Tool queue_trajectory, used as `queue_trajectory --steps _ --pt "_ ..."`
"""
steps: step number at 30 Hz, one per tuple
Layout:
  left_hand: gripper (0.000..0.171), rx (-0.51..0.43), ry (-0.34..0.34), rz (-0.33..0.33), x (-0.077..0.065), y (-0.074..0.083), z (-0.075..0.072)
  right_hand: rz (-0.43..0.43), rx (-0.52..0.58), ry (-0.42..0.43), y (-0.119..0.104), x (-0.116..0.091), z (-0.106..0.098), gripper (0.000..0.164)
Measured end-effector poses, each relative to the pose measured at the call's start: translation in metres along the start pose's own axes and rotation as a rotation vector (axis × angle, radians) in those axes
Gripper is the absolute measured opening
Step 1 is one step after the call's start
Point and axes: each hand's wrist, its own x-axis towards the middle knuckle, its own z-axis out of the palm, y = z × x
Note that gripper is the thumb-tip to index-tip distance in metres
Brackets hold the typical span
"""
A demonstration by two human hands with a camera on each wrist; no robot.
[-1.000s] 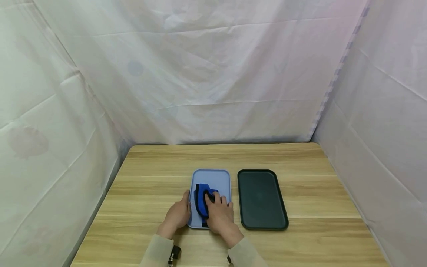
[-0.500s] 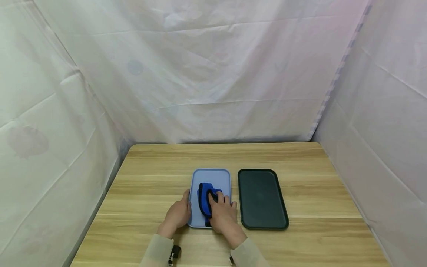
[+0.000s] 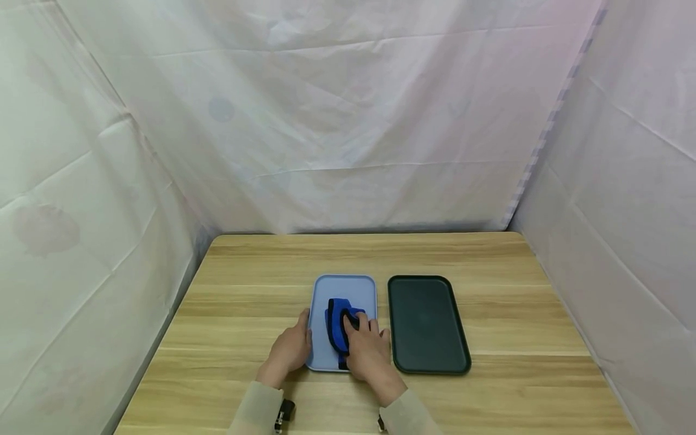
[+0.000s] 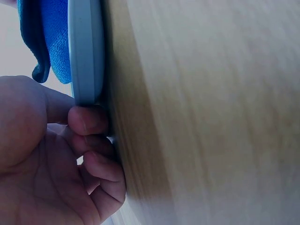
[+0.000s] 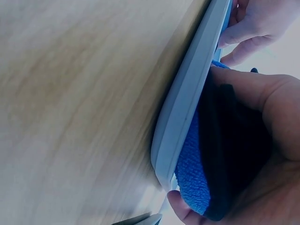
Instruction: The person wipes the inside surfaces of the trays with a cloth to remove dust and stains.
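Note:
A light blue tray [image 3: 344, 286] lies on the wooden table in the head view. My left hand [image 3: 290, 349] grips its left side; in the left wrist view the fingers [image 4: 89, 121] curl at the tray's edge. On the tray is a folded blue cloth [image 3: 337, 326] with black edging, held by my right hand [image 3: 368, 355] near the tray's right side. The right wrist view shows the cloth's fuzzy blue face [image 5: 191, 171] down against the tray, its black part bunched under the palm. The palm side of the right hand is partly hidden by the cloth.
A dark green tray [image 3: 426, 323] lies just to the right of the light blue one, a narrow gap between them. White sheets [image 3: 348, 121] hang behind the wooden table [image 3: 250, 278] and along both sides.
My right hand has slid the cloth a little to the right across the light blue tray. My left hand and both trays stay in place.

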Motion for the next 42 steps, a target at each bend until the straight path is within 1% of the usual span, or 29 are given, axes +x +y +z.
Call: queue_trajectory --steps 14,21,27,36,42 --pt "0.056 -0.009 -0.003 0.006 -0.001 -0.002 0.002 0.009 0.029 0.007 0.005 -0.002 0.0 0.083" --pt "0.056 -0.004 -0.001 -0.001 -0.001 -0.003 0.002 0.017 0.025 0.012 0.007 -0.003 -0.001 0.082" --pt "0.056 -0.003 0.004 0.006 -0.001 -0.004 0.003 0.015 0.025 0.022 0.009 -0.003 -0.001 0.082" --pt "0.056 -0.019 -0.009 -0.005 0.001 -0.003 0.003 0.019 0.043 0.014 0.013 -0.004 -0.004 0.08" --pt "0.057 -0.012 -0.018 -0.011 0.001 -0.002 0.002 0.021 0.052 0.013 0.015 -0.002 -0.006 0.08"
